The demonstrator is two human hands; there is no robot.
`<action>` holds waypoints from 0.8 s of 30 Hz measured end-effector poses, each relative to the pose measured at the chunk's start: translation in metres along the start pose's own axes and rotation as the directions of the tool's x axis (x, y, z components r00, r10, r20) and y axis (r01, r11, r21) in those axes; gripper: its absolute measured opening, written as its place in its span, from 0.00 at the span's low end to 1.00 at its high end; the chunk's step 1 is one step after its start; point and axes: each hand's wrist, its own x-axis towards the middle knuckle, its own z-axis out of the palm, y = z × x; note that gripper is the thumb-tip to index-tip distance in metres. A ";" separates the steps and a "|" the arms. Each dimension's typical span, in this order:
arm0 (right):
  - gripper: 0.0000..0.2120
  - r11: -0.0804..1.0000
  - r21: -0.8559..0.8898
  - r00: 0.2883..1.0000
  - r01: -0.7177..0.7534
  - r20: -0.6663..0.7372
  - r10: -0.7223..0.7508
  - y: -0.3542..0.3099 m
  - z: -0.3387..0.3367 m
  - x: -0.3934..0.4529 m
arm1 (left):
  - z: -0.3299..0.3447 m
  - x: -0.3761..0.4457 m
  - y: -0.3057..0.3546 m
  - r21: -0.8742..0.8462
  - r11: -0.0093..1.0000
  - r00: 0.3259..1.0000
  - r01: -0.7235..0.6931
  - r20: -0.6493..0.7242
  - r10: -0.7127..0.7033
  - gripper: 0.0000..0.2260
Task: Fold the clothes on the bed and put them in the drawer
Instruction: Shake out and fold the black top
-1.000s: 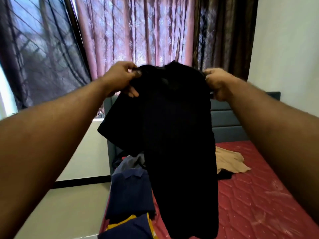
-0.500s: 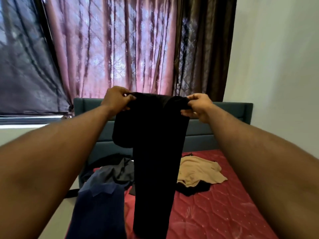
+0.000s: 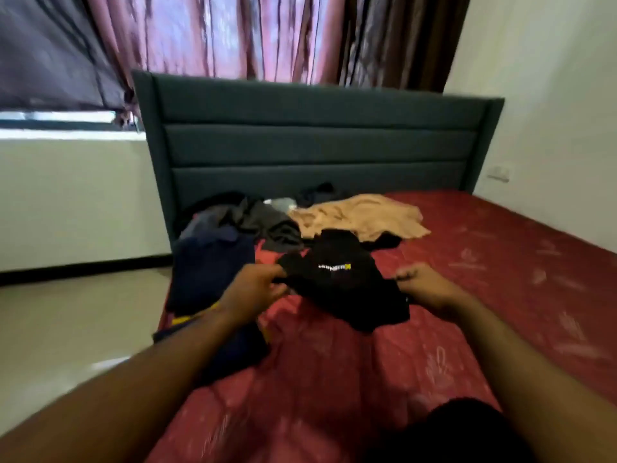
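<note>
my left hand [image 3: 253,289] pinches the left edge of the black shirt [image 3: 344,285], fingers curled round a fold of it. my right hand [image 3: 422,284] grips the right edge the same way, knuckles up, a bit of black cloth showing between the fingers. the shirt lies bunched on the red mattress [image 3: 500,295] between my two hands, with a small white and yellow print facing up near its middle; its near hem droops toward me, its far end humps up just short of the other clothes.

left of my left hand, touching the mattress's left edge, lies a navy garment [image 3: 207,272] with a strip of yellow at its near end; part of it hangs over the side toward the pale floor [image 3: 66,329]. beyond the shirt a grey garment [image 3: 267,222] is heaped, and beside that, to the right, a tan garment [image 3: 360,218] is spread out with something dark under its near edge. all of these sit close to the dark teal headboard [image 3: 317,138].

the right half of the mattress lies bare up to the white wall [image 3: 551,95], and so does the stretch between my forearms. curtains [image 3: 233,31] hang behind the headboard.
</note>
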 end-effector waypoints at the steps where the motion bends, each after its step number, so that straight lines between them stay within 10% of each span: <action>1: 0.13 0.985 -0.150 0.990 -0.087 0.097 0.102 0.038 0.023 -0.005 | 0.028 -0.035 -0.018 0.051 0.994 0.982 0.099 0.157 -0.106 0.13; 5: 0.19 0.804 -0.567 0.825 -0.177 0.360 0.435 0.143 0.102 -0.025 | 0.114 -0.160 -0.064 0.223 0.924 0.726 0.311 0.572 -0.382 0.14; 10: 0.10 0.747 -0.643 0.928 -0.170 0.150 0.340 0.151 0.112 -0.006 | 0.130 -0.172 -0.058 -0.121 0.812 0.816 0.571 0.195 -0.544 0.09; 14: 0.11 0.635 -0.769 0.986 0.077 0.155 0.069 0.143 0.134 0.002 | 0.139 -0.148 -0.058 -0.336 0.544 0.527 0.769 -0.149 -0.837 0.11; 17: 0.17 0.748 -0.635 0.936 0.192 0.347 0.054 0.147 0.156 0.009 | 0.145 -0.127 -0.064 -0.383 0.321 0.342 0.866 -0.014 -0.940 0.17; 21: 0.35 0.743 -0.637 0.820 0.204 0.526 0.225 0.157 0.173 0.004 | 0.148 -0.109 -0.062 -0.342 0.313 0.324 0.886 -0.024 -0.946 0.15; 24: 0.39 0.747 -0.618 0.777 0.244 0.586 0.230 0.155 0.179 0.000 | 0.150 -0.100 -0.057 -0.632 0.235 0.325 0.738 0.028 -0.945 0.15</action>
